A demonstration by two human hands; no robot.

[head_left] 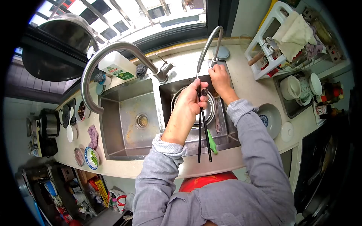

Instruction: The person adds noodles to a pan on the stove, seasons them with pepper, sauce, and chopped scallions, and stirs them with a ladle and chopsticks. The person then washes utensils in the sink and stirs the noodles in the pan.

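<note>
My left hand [191, 98] is closed around a pair of dark chopsticks [200, 139], whose lower ends point toward the front of the sink. It is over the right sink basin [166, 90], under the outlet of a slim curved faucet [205, 42]. At that faucet's base, my right hand [221, 81] grips the tap; the exact part under the fingers is hidden. Beneath my left hand sits a round metal pot [213, 113], partly covered by the hand. A utensil with a green handle [212, 143] lies by the basin's front right side.
A larger curved faucet [113, 47] arches over the left basin [124, 113]. Bowls, including one with chopped greens [91, 157], stand on the left counter. To the right are a large bowl [277, 116], a white rack [260, 49] and a tray of dishes [288, 105].
</note>
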